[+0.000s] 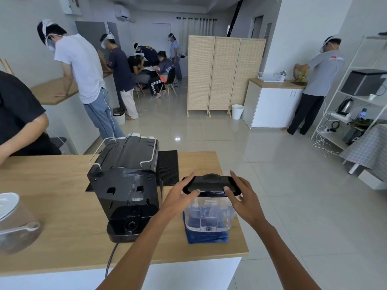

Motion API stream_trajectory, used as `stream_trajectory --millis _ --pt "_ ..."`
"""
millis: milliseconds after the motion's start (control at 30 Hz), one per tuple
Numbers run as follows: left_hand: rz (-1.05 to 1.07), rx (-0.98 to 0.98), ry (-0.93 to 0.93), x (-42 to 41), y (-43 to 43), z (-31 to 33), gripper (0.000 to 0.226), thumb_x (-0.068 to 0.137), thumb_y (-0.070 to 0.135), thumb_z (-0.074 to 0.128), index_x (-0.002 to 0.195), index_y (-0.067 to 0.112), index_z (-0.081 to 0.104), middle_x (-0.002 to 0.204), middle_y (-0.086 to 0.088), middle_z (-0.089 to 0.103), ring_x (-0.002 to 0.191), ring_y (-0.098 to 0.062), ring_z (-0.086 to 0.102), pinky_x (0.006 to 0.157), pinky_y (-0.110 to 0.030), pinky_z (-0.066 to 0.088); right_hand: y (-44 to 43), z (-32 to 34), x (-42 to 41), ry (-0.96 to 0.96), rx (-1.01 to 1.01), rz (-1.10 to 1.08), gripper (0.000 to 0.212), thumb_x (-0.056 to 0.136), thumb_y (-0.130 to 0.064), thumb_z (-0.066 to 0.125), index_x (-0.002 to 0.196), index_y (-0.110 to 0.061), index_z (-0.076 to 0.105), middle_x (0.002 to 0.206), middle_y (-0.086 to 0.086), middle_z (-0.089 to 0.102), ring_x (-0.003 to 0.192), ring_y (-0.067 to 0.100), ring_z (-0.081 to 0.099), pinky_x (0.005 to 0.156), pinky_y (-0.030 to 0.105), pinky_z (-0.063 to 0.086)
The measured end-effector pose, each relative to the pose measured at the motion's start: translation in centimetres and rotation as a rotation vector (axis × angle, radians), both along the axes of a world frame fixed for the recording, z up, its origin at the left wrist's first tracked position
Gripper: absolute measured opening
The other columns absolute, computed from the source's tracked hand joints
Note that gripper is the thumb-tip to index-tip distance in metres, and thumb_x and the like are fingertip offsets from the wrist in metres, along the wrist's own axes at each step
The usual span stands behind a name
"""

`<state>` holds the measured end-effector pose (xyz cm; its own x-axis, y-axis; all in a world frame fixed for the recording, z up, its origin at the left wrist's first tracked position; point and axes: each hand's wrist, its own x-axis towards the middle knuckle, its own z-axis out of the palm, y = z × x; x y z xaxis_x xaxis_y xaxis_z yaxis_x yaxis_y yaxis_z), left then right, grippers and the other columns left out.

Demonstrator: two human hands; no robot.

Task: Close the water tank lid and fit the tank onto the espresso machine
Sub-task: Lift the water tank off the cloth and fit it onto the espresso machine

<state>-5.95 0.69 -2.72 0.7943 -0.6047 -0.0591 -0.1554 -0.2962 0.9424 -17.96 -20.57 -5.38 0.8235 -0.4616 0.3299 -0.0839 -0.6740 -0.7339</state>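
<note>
A clear plastic water tank point(209, 214) stands on a folded blue cloth point(207, 237) near the right end of the wooden counter. Its black lid point(211, 183) lies flat on top of it. My left hand point(180, 195) grips the lid's left end, thumb on the front edge. My right hand point(243, 195) holds the lid's right end the same way. The black espresso machine point(125, 185) stands just left of the tank with its back toward me, the rear slot bare.
A black drip mat point(168, 167) lies behind the machine. The machine's power cord point(111, 258) runs off the counter's front edge point(146, 266). A clear jar with a spoon point(16, 222) sits at the far left. A person's arm point(23, 122) leans in at the left; several people work farther back.
</note>
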Motion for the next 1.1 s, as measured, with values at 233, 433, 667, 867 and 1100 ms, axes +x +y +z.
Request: stream_trajectory --millis 233,433,667,867,1100 --pt "-0.074 0.147 -0.289 0.2 0.9 -1.3 0.094 0.075 0.048 0.079 0.150 0.052 0.023 0.131 0.004 0.051 0.118 -0.014 0.052 0.094 -0.030 0.047 -0.8 -0.7 -0.2 0.045 0.003 0.145 0.094 0.077 -0.042 0.079 0.153 -0.037 0.025 0.132 -0.010 0.050 0.119 0.010 0.050 0.088 0.013 0.044" --pt "-0.063 0.096 -0.399 -0.5 0.7 -2.6 0.091 0.073 0.057 0.068 0.151 0.052 0.021 0.149 -0.007 0.045 0.115 -0.022 0.054 0.092 -0.035 0.040 -1.4 -1.6 -0.4 0.086 -0.149 0.128 0.110 0.069 -0.021 0.089 0.153 -0.040 0.021 0.132 0.006 0.056 0.109 0.016 0.057 0.085 0.015 0.047" --pt "-0.037 0.036 -0.422 -1.5 0.8 -3.7 0.088 0.086 0.036 0.074 0.153 0.043 0.019 0.159 0.006 0.029 0.132 0.014 0.030 0.105 -0.021 0.030 -0.5 -2.7 -1.1 -0.011 -0.032 0.144 0.099 0.074 -0.036 0.082 0.150 -0.046 0.019 0.140 -0.017 0.049 0.119 0.005 0.054 0.096 0.010 0.044" --pt "-0.068 0.041 -0.463 -1.3 0.3 -5.0 0.090 0.089 0.029 0.068 0.156 0.031 0.008 0.162 0.008 0.015 0.118 0.038 0.017 0.091 0.008 0.020 -0.6 -3.1 -0.9 0.020 -0.038 0.132 0.107 0.076 -0.030 0.084 0.148 -0.054 0.008 0.148 -0.011 0.046 0.122 0.011 0.055 0.097 0.012 0.041" --pt "-0.054 0.024 -0.430 -1.7 0.5 -4.2 0.082 0.085 0.044 0.056 0.150 0.047 0.005 0.148 0.046 0.003 0.129 0.032 0.008 0.095 0.003 0.013 -1.3 -3.7 -0.6 0.058 -0.025 0.134 0.106 0.075 -0.025 0.085 0.151 -0.045 0.014 0.141 -0.017 0.049 0.118 0.021 0.062 0.095 0.011 0.043"
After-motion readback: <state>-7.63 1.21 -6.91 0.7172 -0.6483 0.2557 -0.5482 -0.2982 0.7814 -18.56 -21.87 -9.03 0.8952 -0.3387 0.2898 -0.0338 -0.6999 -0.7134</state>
